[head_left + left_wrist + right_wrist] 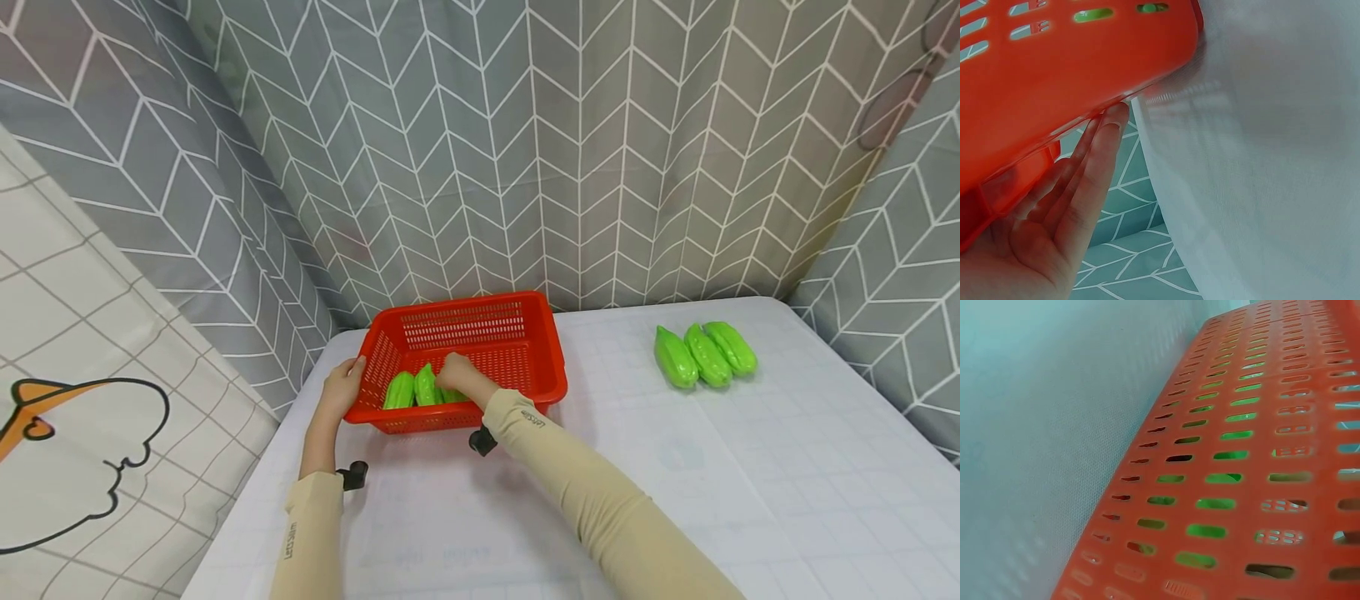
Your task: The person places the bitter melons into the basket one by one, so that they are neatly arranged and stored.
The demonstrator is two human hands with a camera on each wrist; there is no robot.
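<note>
"Red slotted plastic basket (pixel 416 423) holds ridged, glossy bitter gourds (pixel 400 390). Your hands?"

"Your left hand (pixel 342 387) grips its rim (pixel 472 302); your right hand (pixel 462 375) is at the gourds, finger closure unclear."

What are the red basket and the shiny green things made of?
The red basket is probably hard plastic: smooth, slightly glossy, with neat slots through its walls. The green things show bright highlights, like glossy plastic or waxy vegetable skin; I can't tell which.

Dark "Let's Slim" lettering (pixel 291 540) is running along the left sleeve (pixel 318 521). The right sleeve (pixel 600 492) is bearing the same words.
</note>
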